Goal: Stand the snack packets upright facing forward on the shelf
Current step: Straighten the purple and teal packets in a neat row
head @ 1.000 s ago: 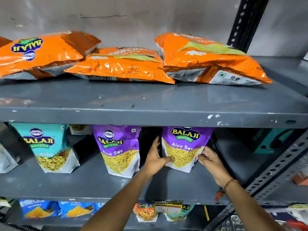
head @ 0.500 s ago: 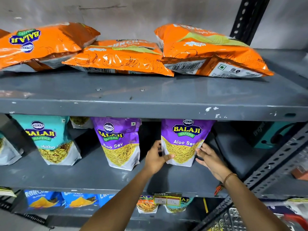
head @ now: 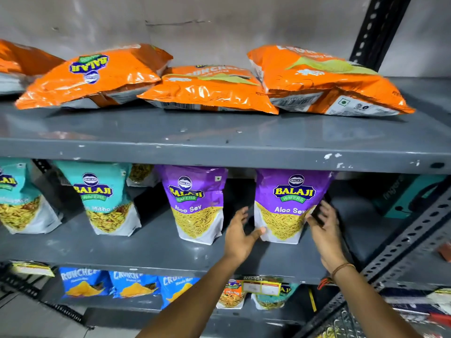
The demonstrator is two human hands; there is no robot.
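While the purple Aloo Sev packet (head: 290,206) stood upright on the middle shelf (head: 156,250), left hand (head: 240,236) thumb touched its lower corner, fingers spread, right hand (head: 323,225) open beside its right edge, neither grasping.

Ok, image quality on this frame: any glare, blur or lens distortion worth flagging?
Head view: glare streaks the orange packets on the top shelf; the shelf edge bows from the wide lens; the right hand and the frame's left side look motion-smeared; the right purple Aloo Sev packet stays legible; the space behind the packets is in deep shadow.
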